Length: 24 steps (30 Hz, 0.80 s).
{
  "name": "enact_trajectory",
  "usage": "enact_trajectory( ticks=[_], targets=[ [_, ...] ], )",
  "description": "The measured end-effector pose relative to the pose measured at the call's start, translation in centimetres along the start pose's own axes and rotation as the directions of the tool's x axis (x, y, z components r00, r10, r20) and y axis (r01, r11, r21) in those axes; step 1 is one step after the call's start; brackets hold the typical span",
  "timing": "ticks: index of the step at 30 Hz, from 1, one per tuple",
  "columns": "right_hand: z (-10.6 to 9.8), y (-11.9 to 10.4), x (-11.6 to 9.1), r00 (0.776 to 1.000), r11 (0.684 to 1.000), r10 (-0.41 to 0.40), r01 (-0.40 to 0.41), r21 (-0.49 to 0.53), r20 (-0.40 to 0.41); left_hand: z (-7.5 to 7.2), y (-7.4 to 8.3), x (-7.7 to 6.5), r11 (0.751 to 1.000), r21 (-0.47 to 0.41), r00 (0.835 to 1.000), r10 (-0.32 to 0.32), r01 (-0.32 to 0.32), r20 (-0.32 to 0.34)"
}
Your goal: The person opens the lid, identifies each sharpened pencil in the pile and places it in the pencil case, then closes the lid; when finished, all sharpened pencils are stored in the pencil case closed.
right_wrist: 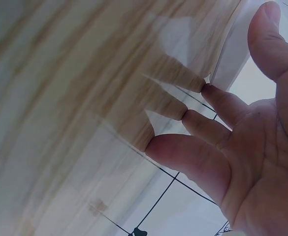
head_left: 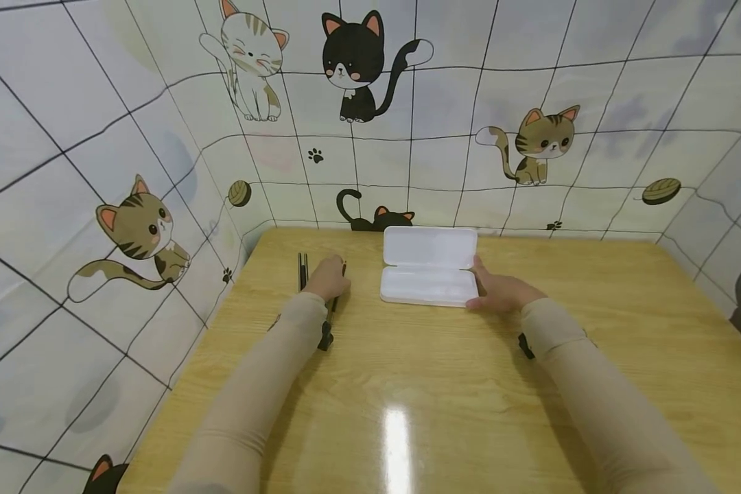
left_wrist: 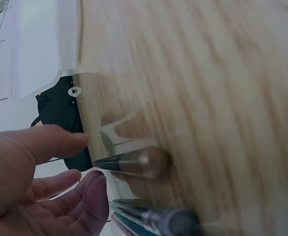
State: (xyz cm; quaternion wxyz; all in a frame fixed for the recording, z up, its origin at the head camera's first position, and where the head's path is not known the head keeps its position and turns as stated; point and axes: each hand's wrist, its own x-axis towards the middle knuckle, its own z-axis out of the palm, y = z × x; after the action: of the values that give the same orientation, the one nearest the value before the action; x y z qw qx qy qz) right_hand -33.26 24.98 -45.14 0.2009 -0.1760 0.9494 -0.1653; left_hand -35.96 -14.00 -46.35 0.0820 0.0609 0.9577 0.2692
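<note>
one slim dark pen (left_wrist: 139,162) points lengthwise away, left hand (head_left: 328,276) loose about it, right hand (head_left: 500,291) splayed by white pencil case (head_left: 429,285).

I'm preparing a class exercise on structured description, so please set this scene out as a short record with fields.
Surface: wood-grain table
Container: white pencil case, lying open, lid on the far side
Left hand: at a dark pen; contact unclear
Right hand: at the case's right end, fingers spread
Other items: slim dark sticks, probably pens, left of the left hand
Backdrop: cat-print sheet with grid lines
</note>
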Motion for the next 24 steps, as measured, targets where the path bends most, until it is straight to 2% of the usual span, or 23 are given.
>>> enact_trajectory(
  ticks=[7, 12, 17, 24],
  targets=[
    [0.0, -0.3, -0.2, 1.0, 1.0, -0.009, 0.009, -0.023, -0.013, 0.2, 0.6, -0.1, 0.99, 0.14, 1.0, -0.004, 0.005, -0.009],
    [-0.2, -0.4, -0.4, 1.0, 1.0, 0.009, -0.009, -0.027, -0.012, -0.3, 1.2, 0.0, 0.994, 0.105, 0.999, -0.043, 0.04, 0.031],
    [-0.2, -0.4, -0.3, 1.0, 0.999, -0.011, 0.01, -0.033, -0.015, -0.7, 1.5, 0.2, 0.992, 0.1, 0.995, -0.082, 0.076, 0.061],
    [0.0, -0.1, 0.0, 1.0, 0.998, -0.013, 0.012, -0.055, -0.006, -1.1, 1.3, 0.3, 0.991, 0.067, 0.986, -0.122, 0.115, 0.116]
  ],
)
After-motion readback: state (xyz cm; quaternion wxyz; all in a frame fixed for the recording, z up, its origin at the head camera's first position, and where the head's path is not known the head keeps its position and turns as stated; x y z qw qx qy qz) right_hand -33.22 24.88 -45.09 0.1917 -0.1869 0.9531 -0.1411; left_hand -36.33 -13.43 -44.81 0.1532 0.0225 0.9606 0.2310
